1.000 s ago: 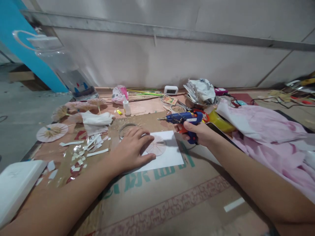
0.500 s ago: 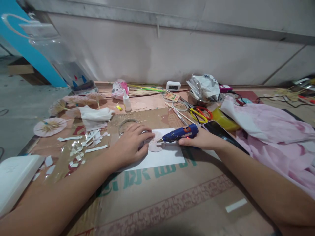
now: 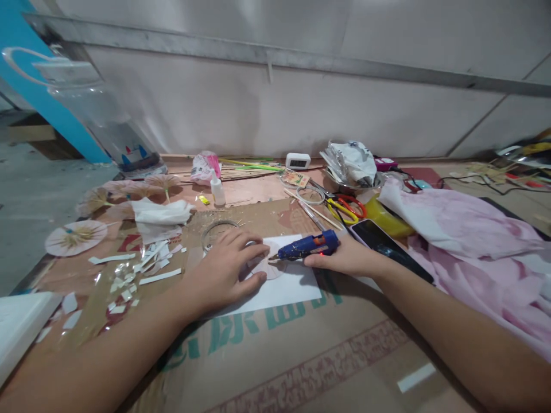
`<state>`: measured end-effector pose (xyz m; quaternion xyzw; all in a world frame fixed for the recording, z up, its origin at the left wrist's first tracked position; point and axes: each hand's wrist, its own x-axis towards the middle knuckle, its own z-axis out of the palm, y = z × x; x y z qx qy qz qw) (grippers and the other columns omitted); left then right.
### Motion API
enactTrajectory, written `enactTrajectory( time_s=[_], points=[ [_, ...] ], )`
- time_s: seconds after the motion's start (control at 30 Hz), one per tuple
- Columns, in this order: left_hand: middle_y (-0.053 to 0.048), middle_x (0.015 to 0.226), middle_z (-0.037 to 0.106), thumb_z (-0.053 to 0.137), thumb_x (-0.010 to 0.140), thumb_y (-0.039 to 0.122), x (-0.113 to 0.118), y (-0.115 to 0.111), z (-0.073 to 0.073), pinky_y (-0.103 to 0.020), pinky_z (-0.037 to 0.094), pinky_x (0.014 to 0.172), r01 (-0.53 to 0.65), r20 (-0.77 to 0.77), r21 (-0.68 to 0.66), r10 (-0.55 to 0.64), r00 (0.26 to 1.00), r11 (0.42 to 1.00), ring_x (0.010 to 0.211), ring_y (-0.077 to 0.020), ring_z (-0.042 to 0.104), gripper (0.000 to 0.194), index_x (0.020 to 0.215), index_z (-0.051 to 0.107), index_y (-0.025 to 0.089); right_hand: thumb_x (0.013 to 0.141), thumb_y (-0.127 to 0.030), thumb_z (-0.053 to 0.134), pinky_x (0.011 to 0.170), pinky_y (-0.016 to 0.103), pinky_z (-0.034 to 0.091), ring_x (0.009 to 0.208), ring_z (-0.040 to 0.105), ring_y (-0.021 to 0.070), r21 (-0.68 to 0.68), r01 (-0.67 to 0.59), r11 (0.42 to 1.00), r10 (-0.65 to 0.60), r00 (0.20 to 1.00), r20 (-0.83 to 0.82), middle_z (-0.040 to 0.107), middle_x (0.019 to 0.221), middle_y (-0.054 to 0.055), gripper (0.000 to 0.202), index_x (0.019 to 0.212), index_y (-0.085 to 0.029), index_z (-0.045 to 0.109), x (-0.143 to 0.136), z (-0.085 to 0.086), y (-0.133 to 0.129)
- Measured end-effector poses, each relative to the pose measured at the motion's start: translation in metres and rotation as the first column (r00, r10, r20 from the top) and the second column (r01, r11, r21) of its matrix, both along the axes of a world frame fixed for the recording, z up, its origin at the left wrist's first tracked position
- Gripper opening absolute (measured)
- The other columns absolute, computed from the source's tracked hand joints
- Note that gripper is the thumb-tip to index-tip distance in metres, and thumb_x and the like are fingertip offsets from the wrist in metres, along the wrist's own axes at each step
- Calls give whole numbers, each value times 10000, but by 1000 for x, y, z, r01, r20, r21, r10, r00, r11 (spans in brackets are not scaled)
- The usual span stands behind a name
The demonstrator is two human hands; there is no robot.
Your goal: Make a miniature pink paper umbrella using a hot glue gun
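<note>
My right hand (image 3: 350, 256) is wrapped round a blue hot glue gun (image 3: 306, 246), whose metal nozzle points left and down. The tip is at the middle of a thin, pale pink round disc (image 3: 274, 272), too close to tell whether it touches. Under the disc lies a white sheet of paper (image 3: 299, 288). My left hand (image 3: 232, 258) rests palm down at the disc's left side, fingers stretched and thumb apart, covering part of the disc and sheet. Just behind that hand is a clear tape roll (image 3: 210, 229), partly hidden.
Cardboard (image 3: 275, 350) covers the worktop. White paper scraps (image 3: 155, 255) and pale fan-like discs (image 3: 76, 236) lie left, near a water bottle (image 3: 107, 126). Scissors (image 3: 344, 209), a phone (image 3: 390, 249) and pink cloth (image 3: 469, 223) lie right. A small glue bottle (image 3: 217, 192) stands behind.
The glue gun's nozzle has shifted slightly left over the disc, and its body sits closer to my left hand. My left thumb reaches a little farther right. The camera view has tilted slightly.
</note>
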<state>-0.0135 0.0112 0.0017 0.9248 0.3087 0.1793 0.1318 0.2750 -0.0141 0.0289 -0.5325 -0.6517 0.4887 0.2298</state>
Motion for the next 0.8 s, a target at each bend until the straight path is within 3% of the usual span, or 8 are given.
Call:
enactTrajectory(
  time_s=[0.5,0.8],
  points=[
    [-104,1328,606,611,915,403,6,-2,-2,-522,384,1103,-41,-51,9,42,998,999,1230,-309,515,435,1303,634,206,744,-471,765,722,311,539,802,654,204,26,-49,998,47,996,82,746,872,45,315,889,-192,749,-7,5,-3],
    [-111,1343,597,608,922,412,5,-2,-3,-510,379,1108,-37,-60,7,37,998,999,1239,-310,510,460,1333,623,206,784,-464,747,675,281,485,733,600,169,70,-99,993,89,987,131,691,800,19,303,855,-176,683,-10,8,-4]
  ],
)
